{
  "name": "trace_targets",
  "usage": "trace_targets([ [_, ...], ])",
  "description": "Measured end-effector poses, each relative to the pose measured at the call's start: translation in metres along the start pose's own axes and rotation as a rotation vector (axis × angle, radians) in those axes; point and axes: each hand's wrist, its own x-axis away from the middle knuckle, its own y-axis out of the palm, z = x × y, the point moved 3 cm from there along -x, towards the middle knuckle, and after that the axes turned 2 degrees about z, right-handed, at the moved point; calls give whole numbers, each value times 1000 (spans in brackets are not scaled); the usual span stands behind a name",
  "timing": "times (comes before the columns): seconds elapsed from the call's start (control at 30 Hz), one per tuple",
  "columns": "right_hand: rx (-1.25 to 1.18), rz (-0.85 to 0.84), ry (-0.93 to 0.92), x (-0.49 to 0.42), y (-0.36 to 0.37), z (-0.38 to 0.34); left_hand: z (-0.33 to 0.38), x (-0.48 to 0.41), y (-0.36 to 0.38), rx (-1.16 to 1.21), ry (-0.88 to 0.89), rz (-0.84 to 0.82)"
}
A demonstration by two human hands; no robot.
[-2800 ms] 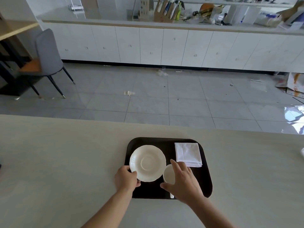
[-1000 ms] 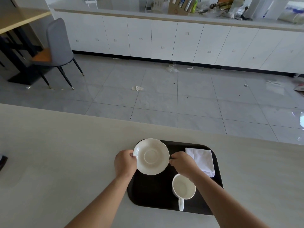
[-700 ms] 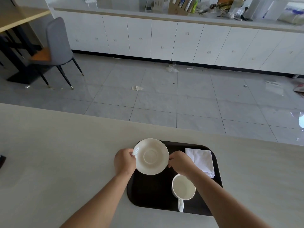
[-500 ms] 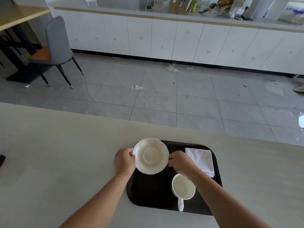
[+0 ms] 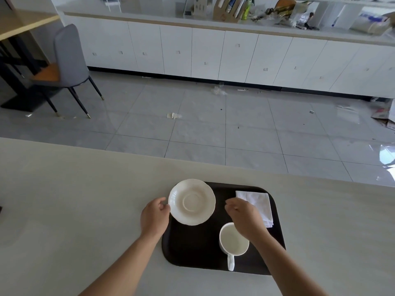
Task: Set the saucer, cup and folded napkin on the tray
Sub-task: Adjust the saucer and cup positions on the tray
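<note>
A black tray (image 5: 192,246) lies on the pale counter. The white saucer (image 5: 191,201) sits at the tray's far left corner, its rim reaching slightly past the tray's edge. My left hand (image 5: 154,216) has its fingertips on the saucer's left rim. My right hand (image 5: 243,214) hovers to the right of the saucer with a gap between them, fingers loosely curled and holding nothing; it partly covers the folded white napkin (image 5: 259,201) at the tray's far right. The white cup (image 5: 234,242) stands upright near the tray's front edge, handle towards me.
The counter (image 5: 74,199) stretches wide to both sides of the tray. A small dark object (image 5: 0,209) shows at the left edge. Beyond the counter are a tiled floor, a grey chair (image 5: 66,60) and white cabinets.
My right hand has let go of the saucer's right rim and drawn back to the right. The saucer stays at the tray's far left corner, and my left hand remains at its rim.
</note>
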Motion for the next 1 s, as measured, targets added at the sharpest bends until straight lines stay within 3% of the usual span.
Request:
trace_targets([
  [0.17, -59, 159, -5, 46, -10, 30, -20, 24, -5, -68, 132, -22],
  [0.33, -160, 405, -3, 85, -14, 48, -44, 33, -15, -448, 376, 73],
  [0.43, -197, 483, 46, 103, -10, 55, -57, 35, -13, -600, 406, 54],
  [0.77, -150, 396, 88, 129, 38, 46, -67, 35, -6, -662, 380, 14],
  [1.0, -249, 395, 237, 124, 51, 44, -62, 38, -10, -617, 376, 23],
])
